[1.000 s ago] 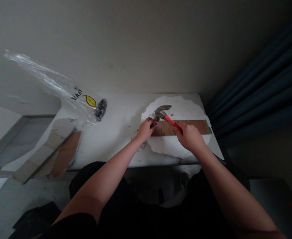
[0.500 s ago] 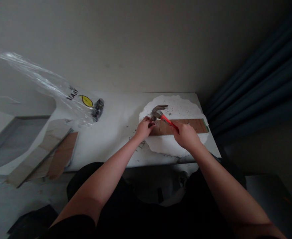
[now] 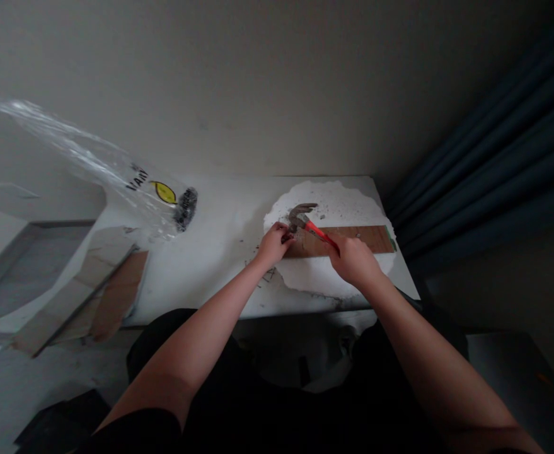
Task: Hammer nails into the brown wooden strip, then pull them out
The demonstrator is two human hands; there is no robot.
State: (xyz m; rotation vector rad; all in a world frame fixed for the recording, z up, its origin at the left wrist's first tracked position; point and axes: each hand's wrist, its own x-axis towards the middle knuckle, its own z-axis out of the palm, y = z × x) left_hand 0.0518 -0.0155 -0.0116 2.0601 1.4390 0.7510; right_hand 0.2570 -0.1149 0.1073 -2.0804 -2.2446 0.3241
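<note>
A claw hammer [image 3: 300, 217] with a red handle is gripped in my right hand [image 3: 355, 258], its head down close to my left fingertips. My left hand [image 3: 273, 246] pinches a small dark piece [image 3: 287, 236] at the left end of a brown wooden board [image 3: 371, 239]; the piece is too small to name. The board lies flat on a ragged-edged white sheet [image 3: 314, 277]. Dark crumbs are scattered on the sheet behind the hammer.
A clear plastic bag [image 3: 149, 195] with dark bits in its bottom lies at the left of the white table [image 3: 210, 252]. Several boards [image 3: 116, 296] lean over the table's left edge. Small thin scraps [image 3: 268, 275] lie near my left wrist. A dark curtain [image 3: 494, 157] hangs at right.
The hammer head has shifted very slightly, lower and nearer the board. My left hand holds its place, and the board and bag have not moved.
</note>
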